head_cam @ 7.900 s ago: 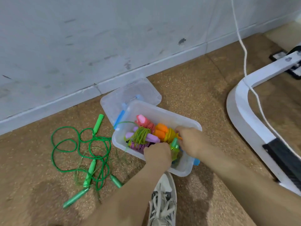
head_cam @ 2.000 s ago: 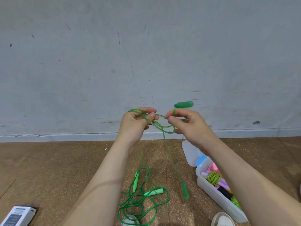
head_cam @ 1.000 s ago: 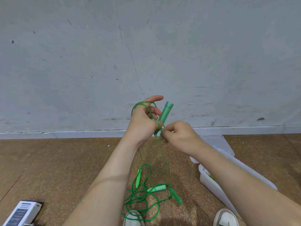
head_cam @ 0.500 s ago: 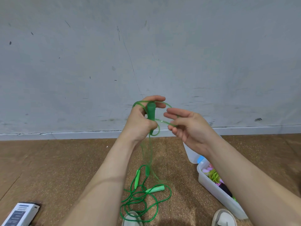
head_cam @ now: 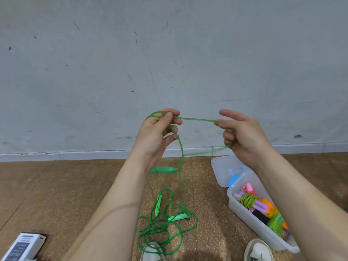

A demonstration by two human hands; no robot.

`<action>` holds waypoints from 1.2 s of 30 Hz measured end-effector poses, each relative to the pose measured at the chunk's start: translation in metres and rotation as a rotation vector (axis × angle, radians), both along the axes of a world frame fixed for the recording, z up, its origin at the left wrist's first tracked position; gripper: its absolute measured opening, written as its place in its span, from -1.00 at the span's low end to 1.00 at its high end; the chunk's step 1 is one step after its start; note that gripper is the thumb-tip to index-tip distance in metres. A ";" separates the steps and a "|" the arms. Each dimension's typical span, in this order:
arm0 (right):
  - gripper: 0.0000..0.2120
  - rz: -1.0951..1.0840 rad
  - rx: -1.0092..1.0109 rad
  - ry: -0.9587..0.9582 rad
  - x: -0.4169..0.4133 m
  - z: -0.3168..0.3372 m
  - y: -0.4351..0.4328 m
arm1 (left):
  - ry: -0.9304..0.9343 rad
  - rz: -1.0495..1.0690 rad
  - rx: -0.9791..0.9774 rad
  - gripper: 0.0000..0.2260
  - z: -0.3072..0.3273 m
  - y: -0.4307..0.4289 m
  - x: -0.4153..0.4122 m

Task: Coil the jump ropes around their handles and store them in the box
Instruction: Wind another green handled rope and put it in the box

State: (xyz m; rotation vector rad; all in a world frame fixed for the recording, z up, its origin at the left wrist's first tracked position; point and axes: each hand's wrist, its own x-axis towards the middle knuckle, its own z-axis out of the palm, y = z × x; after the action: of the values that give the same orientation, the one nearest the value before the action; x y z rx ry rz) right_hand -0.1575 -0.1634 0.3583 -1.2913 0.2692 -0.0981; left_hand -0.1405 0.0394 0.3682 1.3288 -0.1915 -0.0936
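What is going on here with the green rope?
A person holds a thin green plastic jump rope stretched between both hands. The left hand pinches its loops, the right hand hooks the cord. One green handle hangs below the left wrist. A second green rope lies tangled on the floor near the clear plastic box of coiled ropes.

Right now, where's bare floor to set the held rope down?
Widest bare floor: left, between baseboard and white carton. Narrow strip between loose green rope and box. Crowded: inside the box, around the shoes, where the held rope dangles.
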 end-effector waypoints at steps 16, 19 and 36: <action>-0.50 0.761 -1.062 0.235 -0.010 -0.026 0.005 | 0.141 0.232 -0.214 -0.82 0.009 -0.004 -0.001; -0.68 0.671 -0.677 0.138 -0.011 -0.033 0.030 | 0.229 0.142 -0.316 -0.84 0.009 -0.018 -0.003; -0.68 0.572 -0.201 0.153 -0.014 -0.011 0.039 | 0.303 -0.063 0.222 -0.66 -0.011 -0.010 0.001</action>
State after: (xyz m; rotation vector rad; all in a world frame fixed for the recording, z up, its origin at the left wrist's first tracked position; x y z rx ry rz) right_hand -0.1714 -0.1244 0.3469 -1.5333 0.0112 0.4720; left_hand -0.1400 0.0290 0.3576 1.5105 0.0357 -0.3763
